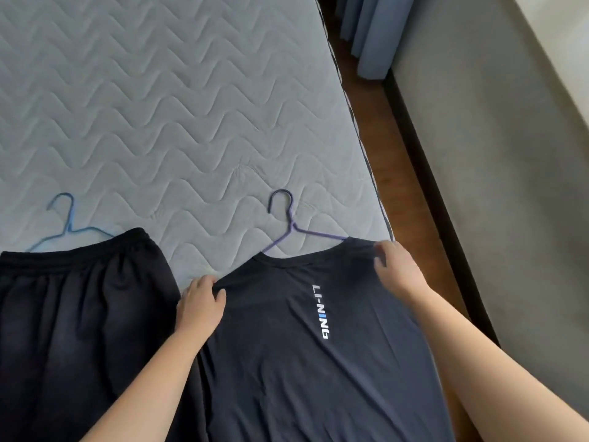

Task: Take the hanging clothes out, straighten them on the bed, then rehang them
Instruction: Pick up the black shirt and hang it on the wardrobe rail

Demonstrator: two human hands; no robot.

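Navy shirt [302, 346] flat on the bed [159, 106], left hand [199, 306] and right hand [395, 269] pinching its shoulders, and an uneven tug could slip the purple hanger [288, 224] out the neckline.

Two bare forearms — no sleeves, rings or watch — left grip [200, 306], right grip [398, 269].

mattress [191, 106] open beyond hangers, shorts [79, 314] crowd L, wall [510, 186] R
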